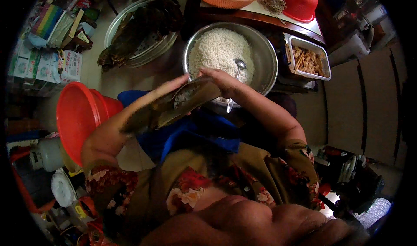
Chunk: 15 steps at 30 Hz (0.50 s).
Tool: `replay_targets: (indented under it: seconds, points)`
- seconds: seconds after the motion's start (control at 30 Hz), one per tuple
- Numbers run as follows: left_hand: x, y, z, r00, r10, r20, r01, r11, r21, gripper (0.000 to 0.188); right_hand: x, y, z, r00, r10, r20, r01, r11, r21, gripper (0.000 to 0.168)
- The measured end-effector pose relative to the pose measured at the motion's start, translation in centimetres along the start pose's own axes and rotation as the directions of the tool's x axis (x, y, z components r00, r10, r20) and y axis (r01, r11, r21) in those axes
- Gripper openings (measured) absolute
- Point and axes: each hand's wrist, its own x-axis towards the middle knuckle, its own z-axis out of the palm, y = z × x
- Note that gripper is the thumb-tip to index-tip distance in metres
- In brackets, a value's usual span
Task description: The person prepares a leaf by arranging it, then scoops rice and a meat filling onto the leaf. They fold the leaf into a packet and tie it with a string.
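My left hand [174,84] and my right hand [220,81] meet over the near rim of a steel basin [265,58]. Between them they hold long dark-green leaves [203,93], folded around some white rice [182,97]. The leaf tails trail left along my left forearm. Parts of my fingers are hidden behind the leaves. Heaped raw white rice [220,45] fills much of the basin. A metal spoon [240,64] rests in it, its handle leaning toward me, close to my right wrist.
Dark leaves [153,21] lie across a metal pan [109,39]. Right of the basin sits a white tray [326,63] of meat pieces [309,58] with chopsticks [298,63]. Behind are an orange basket [228,2], string [273,3] and a red basket [298,3]. Red buckets [76,122] stand left.
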Motion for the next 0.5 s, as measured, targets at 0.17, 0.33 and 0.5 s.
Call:
replay_targets:
  seconds: [0.17, 0.33, 0.5]
  points:
    - [-0.7, 1.6, -8.2, 0.891, 0.246, 0.381, -0.381, 0.863, 0.333, 0.063, -0.3, -3.3, 2.8, 0.905, -0.395, 0.157, 0.259, 0.805, 0.534, 0.044]
    - [6.1, 0.1, -1.9, 0.178, 0.959, 0.221, -0.556, -0.087, 0.827, 0.073, 4.7, -4.3, 4.4, 0.776, -0.612, -0.154, 0.548, 0.533, 0.645, 0.035]
    - [7.3, 1.0, 0.6, -0.142, 0.989, 0.033, -0.882, -0.141, 0.45, 0.08, 5.3, -3.2, 6.3, 0.324, -0.878, -0.352, 0.866, 0.425, -0.264, 0.026]
